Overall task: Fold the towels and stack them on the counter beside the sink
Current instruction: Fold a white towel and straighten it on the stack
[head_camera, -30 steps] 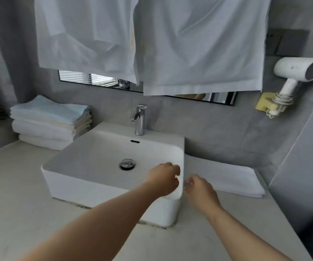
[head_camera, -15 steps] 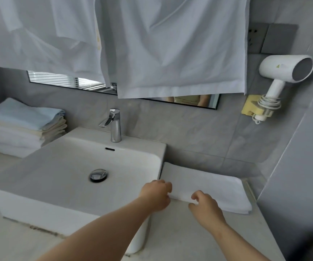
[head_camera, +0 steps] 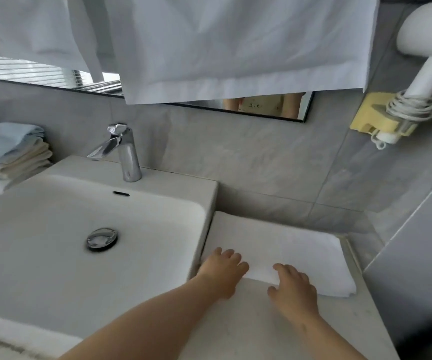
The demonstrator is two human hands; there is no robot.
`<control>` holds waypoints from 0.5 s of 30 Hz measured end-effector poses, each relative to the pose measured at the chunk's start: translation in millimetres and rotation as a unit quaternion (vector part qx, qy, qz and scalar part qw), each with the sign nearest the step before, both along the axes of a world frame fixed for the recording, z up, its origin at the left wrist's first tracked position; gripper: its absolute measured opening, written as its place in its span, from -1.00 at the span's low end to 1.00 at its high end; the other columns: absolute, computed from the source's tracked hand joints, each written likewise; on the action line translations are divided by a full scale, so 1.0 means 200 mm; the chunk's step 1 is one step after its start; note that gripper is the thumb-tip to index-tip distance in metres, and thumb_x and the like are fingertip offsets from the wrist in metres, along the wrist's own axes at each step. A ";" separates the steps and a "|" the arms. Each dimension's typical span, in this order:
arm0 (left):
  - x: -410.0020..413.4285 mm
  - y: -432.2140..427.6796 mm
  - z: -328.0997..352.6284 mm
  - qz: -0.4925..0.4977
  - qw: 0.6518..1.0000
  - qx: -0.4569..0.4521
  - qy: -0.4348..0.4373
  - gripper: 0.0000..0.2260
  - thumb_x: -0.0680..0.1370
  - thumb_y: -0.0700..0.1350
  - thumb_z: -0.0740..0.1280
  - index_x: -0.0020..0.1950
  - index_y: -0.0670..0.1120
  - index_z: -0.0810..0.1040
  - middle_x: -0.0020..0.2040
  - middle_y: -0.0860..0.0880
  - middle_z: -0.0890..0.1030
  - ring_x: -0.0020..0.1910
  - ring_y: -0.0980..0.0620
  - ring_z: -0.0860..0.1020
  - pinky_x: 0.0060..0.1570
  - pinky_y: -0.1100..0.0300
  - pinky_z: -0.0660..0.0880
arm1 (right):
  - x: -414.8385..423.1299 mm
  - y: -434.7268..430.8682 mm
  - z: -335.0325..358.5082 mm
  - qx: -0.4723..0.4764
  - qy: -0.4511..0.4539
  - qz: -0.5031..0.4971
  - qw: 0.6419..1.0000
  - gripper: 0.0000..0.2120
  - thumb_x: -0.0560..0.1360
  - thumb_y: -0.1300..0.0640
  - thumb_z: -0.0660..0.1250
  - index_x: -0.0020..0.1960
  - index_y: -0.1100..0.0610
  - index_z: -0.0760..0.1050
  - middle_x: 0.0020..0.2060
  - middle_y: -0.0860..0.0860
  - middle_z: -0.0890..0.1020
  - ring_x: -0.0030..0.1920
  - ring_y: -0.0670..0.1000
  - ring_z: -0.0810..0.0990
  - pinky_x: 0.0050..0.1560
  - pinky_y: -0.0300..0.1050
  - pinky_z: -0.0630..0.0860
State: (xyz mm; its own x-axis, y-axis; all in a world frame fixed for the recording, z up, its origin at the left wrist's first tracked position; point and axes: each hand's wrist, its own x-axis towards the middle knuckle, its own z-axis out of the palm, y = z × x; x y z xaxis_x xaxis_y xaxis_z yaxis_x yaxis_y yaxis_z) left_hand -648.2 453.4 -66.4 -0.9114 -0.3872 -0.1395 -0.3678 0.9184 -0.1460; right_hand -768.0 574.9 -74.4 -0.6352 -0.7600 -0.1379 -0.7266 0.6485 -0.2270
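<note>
A folded white towel (head_camera: 287,245) lies flat on the counter (head_camera: 248,328) just right of the white sink (head_camera: 204,203). My left hand (head_camera: 221,271) rests on the towel's near left corner, fingers laid over the edge. My right hand (head_camera: 291,288) rests on the near edge further right, fingers spread on the cloth. Neither hand grips the towel. Two white towels (head_camera: 235,48) hang from above, across the mirror. A stack of folded towels (head_camera: 9,149) stands on the counter left of the sink.
A chrome tap (head_camera: 124,152) stands at the back of the sink. A white hair dryer (head_camera: 428,48) hangs in a yellow wall holder (head_camera: 376,120) at upper right. A grey wall panel (head_camera: 422,255) closes off the counter's right side.
The view has moved closer and to the right. Both hands have reached forward from the sink's corner onto the folded towel's near edge, and their fingers have uncurled onto it.
</note>
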 end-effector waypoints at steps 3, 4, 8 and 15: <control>-0.05 -0.03 -0.09 0.057 0.996 0.070 0.018 -0.50 0.50 -0.23 0.23 0.42 -0.07 0.21 0.37 -0.13 0.28 0.37 -0.13 0.25 0.30 0.01 0.24 | -0.06 -0.01 -0.04 0.042 0.013 0.015 0.999 -0.43 0.56 -0.04 0.14 0.51 -0.08 0.03 0.51 -0.04 0.08 0.48 0.08 0.09 0.41 -0.02 0.15; -0.06 -0.04 -0.11 0.076 0.993 0.086 0.022 -0.49 0.50 -0.23 0.23 0.44 -0.06 0.20 0.38 -0.12 0.27 0.37 -0.13 0.25 0.30 0.01 0.26 | -0.08 -0.01 -0.05 0.057 0.011 0.023 0.998 -0.42 0.56 -0.05 0.13 0.52 -0.11 -0.01 0.53 -0.05 0.03 0.50 0.09 0.05 0.43 -0.01 0.12; -0.09 -0.07 -0.17 0.145 0.983 0.110 0.031 -0.58 0.54 -0.23 0.18 0.40 -0.09 0.25 0.31 -0.13 0.35 0.26 -0.15 0.38 0.18 0.01 0.36 | -0.17 -0.01 -0.12 0.082 0.048 0.081 0.992 -0.45 0.59 -0.03 0.08 0.52 -0.13 -0.05 0.51 -0.07 0.09 0.45 0.08 0.16 0.39 -0.07 0.20; -0.17 -0.06 -0.16 0.120 0.992 0.049 0.007 -0.65 0.52 -0.36 0.15 0.30 -0.18 0.30 0.23 -0.17 0.38 0.12 -0.18 0.46 -0.45 0.15 0.10 | -0.20 -0.08 -0.13 0.050 0.135 0.091 0.985 -0.57 0.53 0.00 0.27 0.38 -0.02 0.34 0.17 0.06 0.53 0.10 0.15 0.52 0.04 -0.06 0.44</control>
